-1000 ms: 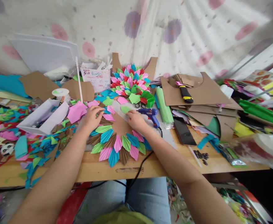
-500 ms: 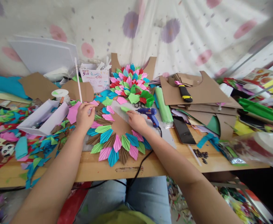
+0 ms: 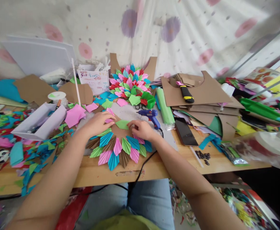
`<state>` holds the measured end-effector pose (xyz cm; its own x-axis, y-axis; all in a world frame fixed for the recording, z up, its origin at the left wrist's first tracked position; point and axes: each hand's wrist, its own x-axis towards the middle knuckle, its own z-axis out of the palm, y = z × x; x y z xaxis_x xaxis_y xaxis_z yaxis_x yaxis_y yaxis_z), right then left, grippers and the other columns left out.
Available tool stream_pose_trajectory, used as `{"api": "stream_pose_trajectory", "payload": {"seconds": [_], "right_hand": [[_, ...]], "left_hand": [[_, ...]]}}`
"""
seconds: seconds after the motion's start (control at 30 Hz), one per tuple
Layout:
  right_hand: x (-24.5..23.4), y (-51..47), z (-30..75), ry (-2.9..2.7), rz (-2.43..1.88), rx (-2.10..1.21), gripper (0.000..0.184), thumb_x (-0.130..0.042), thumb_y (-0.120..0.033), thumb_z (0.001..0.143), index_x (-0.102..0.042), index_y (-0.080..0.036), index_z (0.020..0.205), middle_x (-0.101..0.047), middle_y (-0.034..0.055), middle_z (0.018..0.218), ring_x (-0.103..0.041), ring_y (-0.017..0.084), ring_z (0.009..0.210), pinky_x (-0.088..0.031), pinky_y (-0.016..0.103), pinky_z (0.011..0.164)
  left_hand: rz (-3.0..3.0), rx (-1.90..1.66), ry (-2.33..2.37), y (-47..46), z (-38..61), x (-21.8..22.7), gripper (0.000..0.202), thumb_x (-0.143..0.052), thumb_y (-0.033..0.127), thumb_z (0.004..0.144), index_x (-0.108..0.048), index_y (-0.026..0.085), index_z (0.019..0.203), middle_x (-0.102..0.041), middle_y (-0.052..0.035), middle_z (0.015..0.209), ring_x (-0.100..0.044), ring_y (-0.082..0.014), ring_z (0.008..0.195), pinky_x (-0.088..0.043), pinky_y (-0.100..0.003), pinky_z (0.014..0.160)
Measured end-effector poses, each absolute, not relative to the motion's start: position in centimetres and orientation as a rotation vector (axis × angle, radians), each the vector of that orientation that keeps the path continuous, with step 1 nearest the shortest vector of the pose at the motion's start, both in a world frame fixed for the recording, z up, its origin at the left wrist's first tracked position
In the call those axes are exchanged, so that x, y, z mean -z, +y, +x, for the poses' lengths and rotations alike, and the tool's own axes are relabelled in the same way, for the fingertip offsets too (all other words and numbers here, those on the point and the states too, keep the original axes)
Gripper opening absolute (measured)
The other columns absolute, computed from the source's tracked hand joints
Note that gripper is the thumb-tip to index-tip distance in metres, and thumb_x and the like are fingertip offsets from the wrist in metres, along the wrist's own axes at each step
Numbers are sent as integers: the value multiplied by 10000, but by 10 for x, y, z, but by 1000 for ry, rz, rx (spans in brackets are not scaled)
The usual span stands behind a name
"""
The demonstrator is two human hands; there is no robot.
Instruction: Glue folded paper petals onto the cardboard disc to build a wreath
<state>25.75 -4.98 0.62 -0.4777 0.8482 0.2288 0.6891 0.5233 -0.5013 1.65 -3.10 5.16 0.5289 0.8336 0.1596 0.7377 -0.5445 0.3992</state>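
Observation:
My right hand (image 3: 143, 129) pinches the right end of a light green paper piece (image 3: 122, 124), held over the brown cardboard base (image 3: 119, 132). My left hand (image 3: 99, 123) reaches across the base's left side with its fingers loosely bent, close to the green piece's left tip; its thumb is mostly hidden. Rows of pleated paper petals in pink, blue, green and brown fan around the base, such as a blue petal (image 3: 106, 139). Some petals on the left lie under my left hand. A blue glue gun (image 3: 151, 116) rests just behind my right hand.
Behind stands a finished-looking petal cluster (image 3: 130, 80). Left are a white open box (image 3: 38, 123), pink paper pieces (image 3: 74, 115) and coloured scraps. Right are a green roll (image 3: 164, 107), a phone (image 3: 185, 131), stacked cardboard with a utility knife (image 3: 186, 93), and the gun's black cord (image 3: 143, 167).
My left hand has moved right, from the pink paper to over the petals. The green piece in my right hand has come lower and nearer, over the cardboard. The camera view has shifted slightly.

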Motion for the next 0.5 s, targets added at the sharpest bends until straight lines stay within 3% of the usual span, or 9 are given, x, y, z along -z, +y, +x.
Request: {"api": "stream_pose_trajectory", "payload": {"seconds": [0.17,0.3,0.5], "right_hand": [[-12,-53,251,-2179,-1378,-531,236,-499,-145,755,-603,-181,963,-631,-23,703,-550,118,614,-380,226,618],[-7,-54,246,-2184,-1384,-481,154,-528,-136,756,-553,-193,897,-599,-19,750,-541,124,692,-367,222,643],[-5,-50,243,-2225,-1415,-441,166,-582,-127,750,-515,-197,886,-594,-11,815,-533,129,751,-365,223,676]], "left_hand": [[2555,-326,1284,-39,48,-53,212,-490,266,816,-635,209,960,-631,-40,1038,-569,-205,997,-441,-343,882],[2672,-223,1222,-39,62,-31,127,-530,222,795,-632,191,862,-599,-54,889,-570,-203,884,-453,-324,763],[2644,-380,1228,-39,58,-16,103,-533,188,799,-612,178,864,-576,-60,894,-559,-202,901,-454,-331,782]]}}
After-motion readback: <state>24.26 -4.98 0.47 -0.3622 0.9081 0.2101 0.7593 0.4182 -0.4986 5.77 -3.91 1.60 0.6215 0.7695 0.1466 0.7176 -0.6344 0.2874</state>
